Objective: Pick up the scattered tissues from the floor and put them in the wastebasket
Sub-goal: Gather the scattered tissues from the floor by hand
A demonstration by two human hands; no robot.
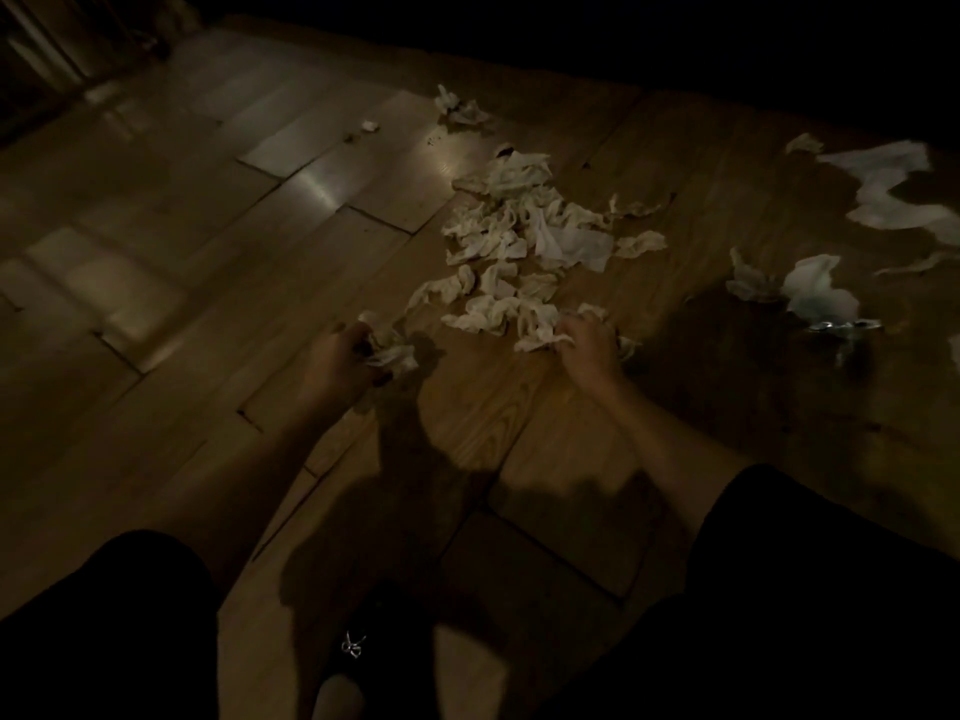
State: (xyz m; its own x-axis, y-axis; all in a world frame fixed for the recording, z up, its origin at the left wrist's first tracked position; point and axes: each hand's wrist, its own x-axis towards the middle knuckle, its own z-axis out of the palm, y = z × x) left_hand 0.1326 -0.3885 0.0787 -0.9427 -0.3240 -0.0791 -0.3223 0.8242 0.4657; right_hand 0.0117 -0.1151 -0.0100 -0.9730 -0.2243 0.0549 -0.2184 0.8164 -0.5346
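Note:
A heap of several crumpled white tissues (524, 236) lies on the wooden floor (208, 262) ahead of me, in dim light. My left hand (340, 358) grips a crumpled tissue wad (392, 353) just left of the heap's near edge. My right hand (584, 340) curls its fingers round tissues (540, 327) at the heap's near edge. More tissues lie apart: a small clump (460, 109) farther back, a pair (789, 285) at the right, and a large flat sheet (893, 187) at the far right. No wastebasket is in view.
A small shiny object (844, 326) lies by the right-hand tissues. A tiny tissue scrap (370, 125) sits at the back left. My dark-clothed knees (810, 589) fill the lower corners. A small metallic thing (353, 645) glints near the bottom edge. The background is dark.

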